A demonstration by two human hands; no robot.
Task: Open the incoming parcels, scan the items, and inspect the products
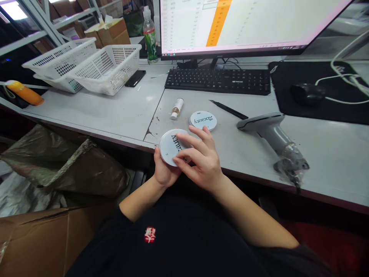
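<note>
My left hand [165, 172] holds a round white case [170, 143] from below, just off the desk's front edge. Dark lettering ending in "eauty" runs across its flat top, partly covered by my fingers. Over that top is my right hand [201, 157], with thumb and index tips pinched together near the surface; whether anything thin lies between them is hidden. Its other fingers are spread, one resting near the lettering. A second round white case [203, 120] printed "beauty" lies on the desk just beyond my right fingers. Behind it lies a small white-capped bottle [177, 108] on its side.
A black cutter knife [229, 109] and a grey barcode scanner [272, 134] lie to the right. Farther back are a keyboard [217, 80], a monitor [253, 23] and a mouse [308, 94]. White baskets [108, 73], a phone [135, 78] and a drink bottle [150, 38] stand left.
</note>
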